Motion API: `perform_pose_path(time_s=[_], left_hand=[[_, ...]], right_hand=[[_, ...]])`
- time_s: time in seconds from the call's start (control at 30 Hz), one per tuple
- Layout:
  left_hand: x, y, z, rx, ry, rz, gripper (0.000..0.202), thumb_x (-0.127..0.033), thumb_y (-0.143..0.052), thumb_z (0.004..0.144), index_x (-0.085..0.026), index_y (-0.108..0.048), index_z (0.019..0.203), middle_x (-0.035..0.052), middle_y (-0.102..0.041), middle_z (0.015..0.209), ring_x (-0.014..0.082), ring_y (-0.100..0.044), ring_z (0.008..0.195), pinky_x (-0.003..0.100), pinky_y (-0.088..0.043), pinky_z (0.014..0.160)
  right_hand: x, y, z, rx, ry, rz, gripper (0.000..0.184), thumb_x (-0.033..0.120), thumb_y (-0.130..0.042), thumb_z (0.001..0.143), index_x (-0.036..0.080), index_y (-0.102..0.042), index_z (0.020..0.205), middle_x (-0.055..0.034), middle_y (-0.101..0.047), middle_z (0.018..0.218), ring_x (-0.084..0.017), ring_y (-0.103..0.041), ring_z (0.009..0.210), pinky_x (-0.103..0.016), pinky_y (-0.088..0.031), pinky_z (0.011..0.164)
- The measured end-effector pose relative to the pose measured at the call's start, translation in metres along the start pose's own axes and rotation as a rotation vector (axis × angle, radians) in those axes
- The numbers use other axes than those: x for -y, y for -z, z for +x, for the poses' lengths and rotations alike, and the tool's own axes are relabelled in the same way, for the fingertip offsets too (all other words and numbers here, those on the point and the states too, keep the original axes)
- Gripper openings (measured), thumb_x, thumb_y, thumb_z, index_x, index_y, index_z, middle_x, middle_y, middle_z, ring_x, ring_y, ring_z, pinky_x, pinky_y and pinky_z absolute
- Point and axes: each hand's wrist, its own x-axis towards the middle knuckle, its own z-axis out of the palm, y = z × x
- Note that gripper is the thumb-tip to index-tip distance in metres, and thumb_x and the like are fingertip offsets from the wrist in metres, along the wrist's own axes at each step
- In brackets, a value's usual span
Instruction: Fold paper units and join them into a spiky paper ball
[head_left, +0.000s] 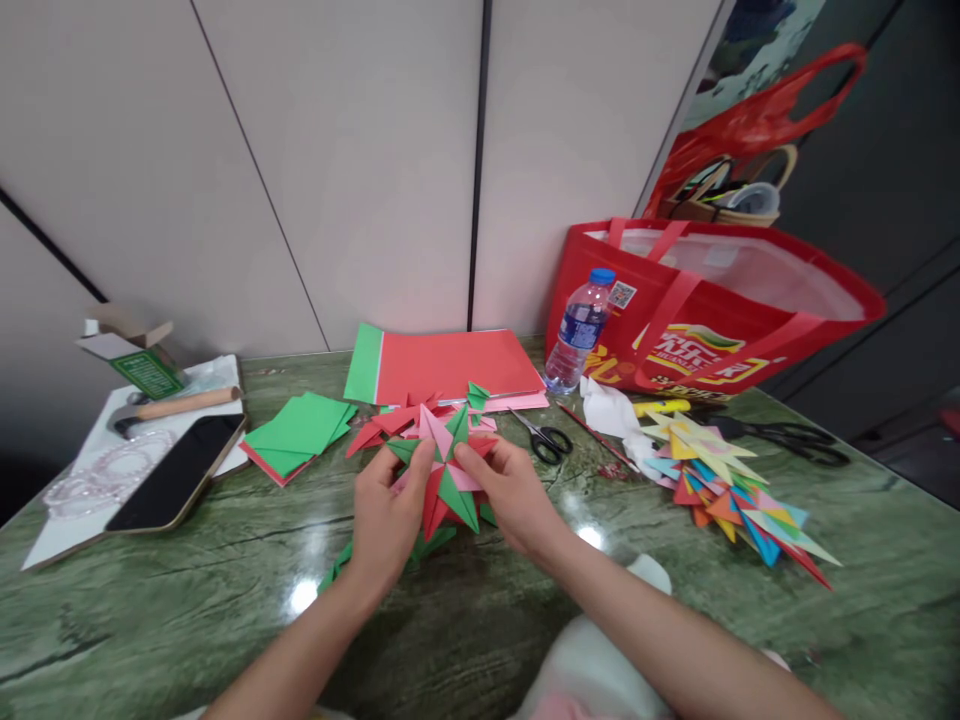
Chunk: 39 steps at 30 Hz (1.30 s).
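Note:
An origami star with red, green and pink points is held up over the table between both hands. My left hand pinches its left side, thumb on the front face. On the right side my right hand grips it, thumb pressed near the centre. The fingers behind the star are mostly hidden. Folded red and pink paper pieces lie just beyond the star, with a small green folded piece among them. Partly covered by my left hand and the star, more green folded pieces rest on the table.
Red and green paper sheets lie at the back by scissors. To the right are a water bottle, a red bag and colourful origami stars. Green paper squares, a phone and a hammer-like tool lie left.

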Motion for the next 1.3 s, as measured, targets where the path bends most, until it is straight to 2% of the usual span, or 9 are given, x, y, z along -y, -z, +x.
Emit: perform_pose_path(time_s=[0.2, 0.3, 0.4, 0.5, 0.6, 0.77, 0.87, 1.17, 1.3], left_hand=[[-0.007, 0.014, 0.014, 0.445, 0.296, -0.242, 0.027, -0.039, -0.062, 0.073, -0.014, -0.065, 0.084, 0.0029, -0.065, 0.071, 0.0154, -0.058, 0.064, 0.026, -0.047, 0.058], [-0.011, 0.027, 0.025, 0.486, 0.296, -0.312, 0.033, -0.034, -0.067, 0.069, -0.017, -0.063, 0.096, 0.0041, -0.065, 0.087, 0.0146, -0.058, 0.072, 0.022, -0.048, 0.059], [-0.011, 0.032, 0.028, 0.537, 0.3, -0.256, 0.028, -0.039, -0.065, 0.07, -0.016, -0.063, 0.087, 0.002, -0.06, 0.074, 0.0117, -0.054, 0.06, 0.018, -0.043, 0.043], [-0.008, 0.029, 0.026, 0.495, 0.247, -0.159, 0.026, -0.04, -0.066, 0.069, -0.014, -0.059, 0.067, -0.0034, -0.048, 0.054, 0.0072, -0.042, 0.044, 0.016, -0.035, 0.033], [-0.003, 0.022, 0.022, 0.334, 0.217, -0.187, 0.027, -0.041, -0.064, 0.07, -0.015, -0.056, 0.068, -0.0058, -0.044, 0.049, 0.006, -0.038, 0.036, 0.016, -0.034, 0.03], [0.001, 0.013, 0.017, 0.115, 0.21, -0.365, 0.025, -0.039, -0.066, 0.069, -0.016, -0.057, 0.07, -0.0046, -0.049, 0.056, 0.0067, -0.042, 0.041, 0.016, -0.036, 0.031], [0.001, 0.006, 0.01, 0.071, 0.217, -0.422, 0.024, -0.038, -0.066, 0.069, -0.016, -0.057, 0.07, -0.0043, -0.05, 0.058, 0.0072, -0.044, 0.045, 0.016, -0.039, 0.033], [-0.011, 0.013, 0.014, 0.332, 0.273, -0.362, 0.025, -0.036, -0.066, 0.07, -0.016, -0.053, 0.074, -0.0037, -0.05, 0.065, 0.0074, -0.048, 0.052, 0.016, -0.044, 0.045], [-0.012, 0.023, 0.023, 0.356, 0.203, -0.282, 0.031, -0.044, -0.057, 0.076, -0.018, -0.054, 0.093, -0.0049, -0.045, 0.06, 0.0055, -0.038, 0.039, 0.016, -0.032, 0.032]], right_hand=[[0.001, 0.015, 0.009, 0.004, 0.099, -0.174, 0.025, 0.041, -0.065, 0.071, 0.017, -0.057, 0.071, 0.0023, -0.055, 0.063, -0.01, -0.046, 0.054, -0.023, -0.037, 0.052], [0.009, 0.018, 0.01, 0.061, 0.131, -0.325, 0.023, 0.037, -0.064, 0.071, 0.017, -0.055, 0.066, 0.0034, -0.051, 0.06, -0.009, -0.043, 0.052, -0.022, -0.033, 0.049], [0.016, 0.015, 0.007, 0.145, 0.143, -0.433, 0.024, 0.033, -0.066, 0.069, 0.016, -0.052, 0.059, 0.0043, -0.048, 0.056, -0.008, -0.041, 0.051, -0.021, -0.031, 0.048], [0.017, 0.012, 0.006, 0.149, 0.038, -0.326, 0.024, 0.034, -0.07, 0.064, 0.018, -0.057, 0.076, 0.0036, -0.056, 0.06, -0.01, -0.049, 0.054, -0.021, -0.036, 0.049], [0.013, 0.012, 0.007, 0.062, -0.062, -0.145, 0.039, 0.041, -0.069, 0.066, 0.021, -0.057, 0.097, 0.0008, -0.063, 0.072, -0.013, -0.057, 0.061, -0.022, -0.043, 0.052], [0.008, 0.007, 0.005, -0.016, -0.045, 0.004, 0.042, 0.042, -0.071, 0.063, 0.019, -0.059, 0.095, -0.0044, -0.064, 0.093, -0.015, -0.062, 0.075, -0.024, -0.049, 0.062], [0.006, 0.001, 0.0, -0.022, -0.015, 0.066, 0.037, 0.042, -0.07, 0.066, 0.019, -0.06, 0.093, -0.004, -0.066, 0.088, -0.015, -0.063, 0.069, -0.027, -0.051, 0.063], [0.008, 0.004, 0.0, -0.018, 0.092, -0.063, 0.029, 0.041, -0.066, 0.071, 0.018, -0.066, 0.089, -0.0032, -0.068, 0.079, -0.019, -0.062, 0.073, -0.032, -0.052, 0.07], [0.008, 0.008, 0.002, 0.063, 0.031, -0.132, 0.032, 0.042, -0.066, 0.071, 0.019, -0.067, 0.092, -0.0019, -0.067, 0.077, -0.016, -0.06, 0.062, -0.028, -0.052, 0.056]])
